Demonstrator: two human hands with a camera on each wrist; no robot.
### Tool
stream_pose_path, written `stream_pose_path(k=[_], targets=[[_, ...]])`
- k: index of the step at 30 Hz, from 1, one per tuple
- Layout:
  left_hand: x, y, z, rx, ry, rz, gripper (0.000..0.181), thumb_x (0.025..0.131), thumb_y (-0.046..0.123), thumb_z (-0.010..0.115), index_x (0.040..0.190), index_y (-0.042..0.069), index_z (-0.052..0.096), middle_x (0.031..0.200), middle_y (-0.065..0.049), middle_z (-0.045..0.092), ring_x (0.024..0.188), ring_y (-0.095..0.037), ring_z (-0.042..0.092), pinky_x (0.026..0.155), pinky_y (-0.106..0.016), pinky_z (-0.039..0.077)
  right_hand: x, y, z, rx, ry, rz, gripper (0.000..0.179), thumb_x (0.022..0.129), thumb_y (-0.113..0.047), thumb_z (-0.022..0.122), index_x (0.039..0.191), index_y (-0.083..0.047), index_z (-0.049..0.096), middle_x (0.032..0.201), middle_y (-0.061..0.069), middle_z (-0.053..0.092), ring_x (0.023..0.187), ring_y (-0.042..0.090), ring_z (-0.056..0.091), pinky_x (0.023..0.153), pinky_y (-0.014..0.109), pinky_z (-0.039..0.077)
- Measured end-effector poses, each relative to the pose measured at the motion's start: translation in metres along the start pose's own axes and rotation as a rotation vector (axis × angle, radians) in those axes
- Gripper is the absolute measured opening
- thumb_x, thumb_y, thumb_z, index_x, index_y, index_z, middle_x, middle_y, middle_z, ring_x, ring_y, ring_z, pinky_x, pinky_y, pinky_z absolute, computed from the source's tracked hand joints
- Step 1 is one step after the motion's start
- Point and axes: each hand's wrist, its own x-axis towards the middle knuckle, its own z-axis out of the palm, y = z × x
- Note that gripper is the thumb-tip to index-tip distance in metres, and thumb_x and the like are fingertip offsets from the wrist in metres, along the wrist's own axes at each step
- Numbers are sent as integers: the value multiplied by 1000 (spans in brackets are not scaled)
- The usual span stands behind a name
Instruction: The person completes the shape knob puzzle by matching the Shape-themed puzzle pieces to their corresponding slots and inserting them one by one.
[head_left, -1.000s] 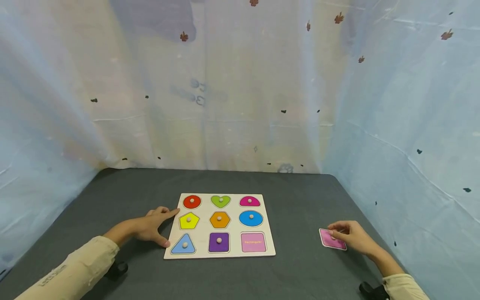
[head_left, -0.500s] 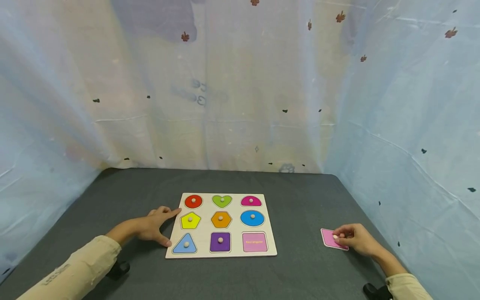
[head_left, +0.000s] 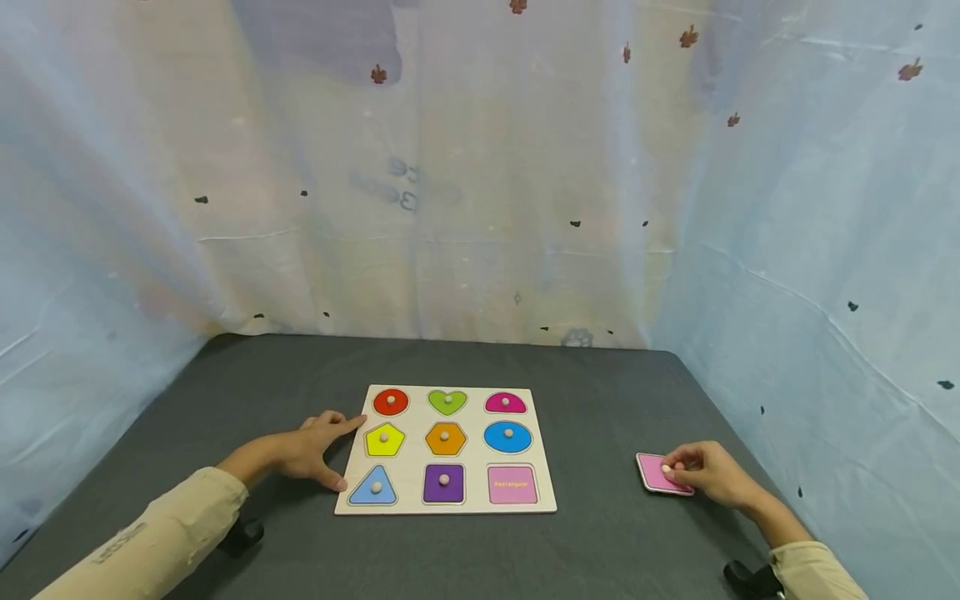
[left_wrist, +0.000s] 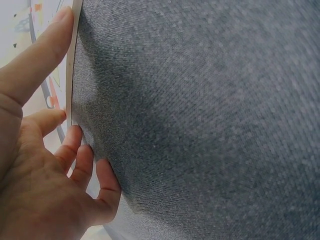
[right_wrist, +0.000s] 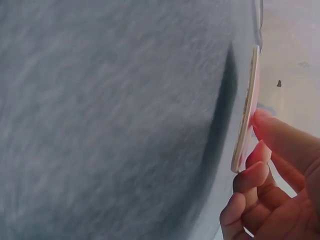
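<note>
A pale wooden puzzle board (head_left: 475, 497) lies flat on the grey table, its knobbed shapes in three rows. My left hand (head_left: 307, 450) is at its left side, thumb and index finger spread along the edge. In the left wrist view the thumb (left_wrist: 55, 37) rests on the board's rim, with the other fingers loosely bent beside it. To the right, my right hand (head_left: 703, 472) pinches the white knob of a pink rectangular puzzle piece (head_left: 651, 472). Seen from the right wrist, the piece (right_wrist: 246, 115) is edge-on, with a dark gap of shadow between it and the cloth.
At the board's lower right is a pink recess (head_left: 512, 496) marked with small yellow lettering. Near it sit a purple square piece (head_left: 435, 496) and a blue oval piece (head_left: 495, 440). A pale patterned curtain (head_left: 480, 275) hangs behind the table (head_left: 592, 533) and down both sides.
My right fingers have shifted back from over the pink piece to its knob, which now shows between them. The piece has come up slightly and a little left. My left hand keeps its place.
</note>
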Motion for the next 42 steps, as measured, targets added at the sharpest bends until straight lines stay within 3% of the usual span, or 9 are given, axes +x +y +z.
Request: stream_pose_path(k=[4,21,31,42], targets=[[0,2,-1,0,1,3,110,75,32,90,161,8,25,150,-27,31,131,-47,33,107,-72,29,4,-8,3,-7,17,-23,9,92,-5,72,95,4,73,76,-13,56,62,-7,46,52,19,40],[1,-3,2,0,10,5,113,73,36,90,161,10,25,151,-26,31,132,-46,33,106,-72,30,25,-51,22,61,-45,-86,8,94,-8,71,97,-2,74,75,-2,59,58,-4,42,49,20,39],[0,1,1,8,-7,-19,112,74,37,90,161,9,25,151,-26,30,132,-46,33,107,-71,30,36,-60,37,110,-66,-108,8,93,-8,72,94,-1,74,74,-6,54,57,-5,41,49,19,36],[0,-2,2,-9,10,10,114,73,37,90,161,8,25,150,-27,30,132,-48,32,106,-72,30,53,-74,49,118,-100,-114,9,92,-11,73,95,-2,76,73,4,57,56,-2,42,50,19,37]])
